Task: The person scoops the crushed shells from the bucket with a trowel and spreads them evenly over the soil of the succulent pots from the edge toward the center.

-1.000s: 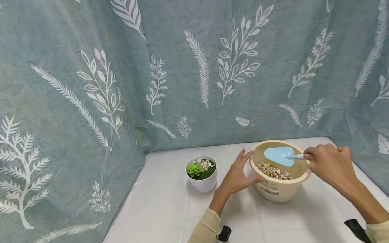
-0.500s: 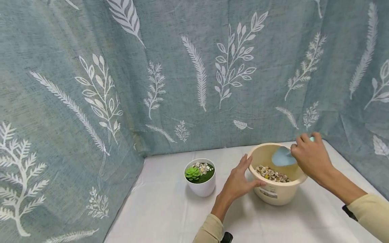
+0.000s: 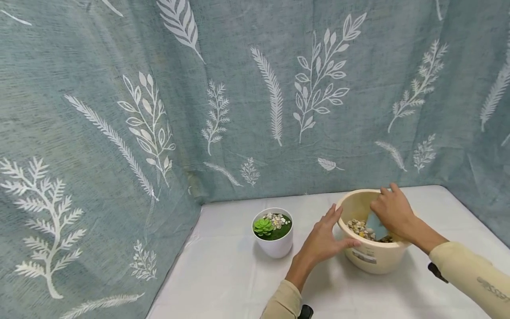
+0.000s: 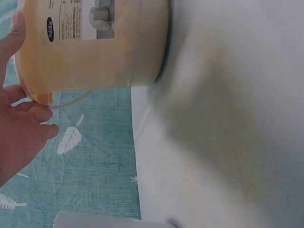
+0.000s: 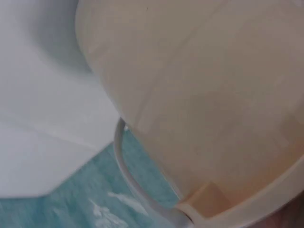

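Observation:
A cream plastic bucket [image 3: 376,257] with small mixed pebbles [image 3: 358,227] inside stands on the right part of the white table. My left hand [image 3: 322,241] grips its left rim, thumb at the front and fingers by the handle lug, as the left wrist view also shows for the left hand [image 4: 21,118]. My right hand [image 3: 392,210] reaches over the right rim and grips a light blue hand trowel [image 3: 374,223], whose blade points down into the pebbles. The trowel's handle is hidden by the hand. The right wrist view is filled mostly by the bucket's wall [image 5: 190,95].
To the left of the bucket is a white pot [image 3: 275,246] with a green succulent [image 3: 263,227], green moss-like cover and pale pebbles. The white tablecloth [image 3: 223,266] ends at a teal leaf-print curtain [image 3: 239,110] behind. The bucket's wire handle [image 5: 130,178] hangs outside it.
My right hand has moved from above the right rim inward and down, tipping the trowel from level to blade-down in the pebbles. The left hand keeps its hold on the rim.

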The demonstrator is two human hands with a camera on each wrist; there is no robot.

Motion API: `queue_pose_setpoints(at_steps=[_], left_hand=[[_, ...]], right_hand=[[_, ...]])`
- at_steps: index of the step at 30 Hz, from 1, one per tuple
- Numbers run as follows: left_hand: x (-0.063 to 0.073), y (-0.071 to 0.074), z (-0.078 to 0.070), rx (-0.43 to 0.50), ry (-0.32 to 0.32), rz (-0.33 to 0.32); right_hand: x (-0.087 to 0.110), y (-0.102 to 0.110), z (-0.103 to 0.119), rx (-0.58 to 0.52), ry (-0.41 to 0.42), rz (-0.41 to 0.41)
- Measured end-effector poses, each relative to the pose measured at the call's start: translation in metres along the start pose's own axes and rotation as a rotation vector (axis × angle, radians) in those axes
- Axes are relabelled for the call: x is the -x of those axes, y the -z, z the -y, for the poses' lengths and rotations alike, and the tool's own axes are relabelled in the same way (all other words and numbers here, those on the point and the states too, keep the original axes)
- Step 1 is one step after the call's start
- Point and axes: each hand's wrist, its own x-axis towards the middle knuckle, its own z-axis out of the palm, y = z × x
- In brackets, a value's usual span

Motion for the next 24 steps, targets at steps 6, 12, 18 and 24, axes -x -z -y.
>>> queue_pose_setpoints(at_steps=[6,12,18,24], left_hand=[[0.000,0.001,-0.001,-0.013,0.010,0.001],[-0.001,-0.001,-0.001,-0.037,0.005,0.007],[-0.001,-0.003,-0.001,-0.046,-0.006,0.010],[-0.002,0.000,0.000,-0.036,0.002,0.010]], right_hand=[[0.008,-0.005,0.003,-0.151,-0.021,0.024],[0.017,-0.007,0.004,-0.253,-0.081,0.075],[0.018,0.005,0.004,-0.354,-0.180,0.184],[0.016,0.022,-0.002,-0.458,-0.275,0.265]])
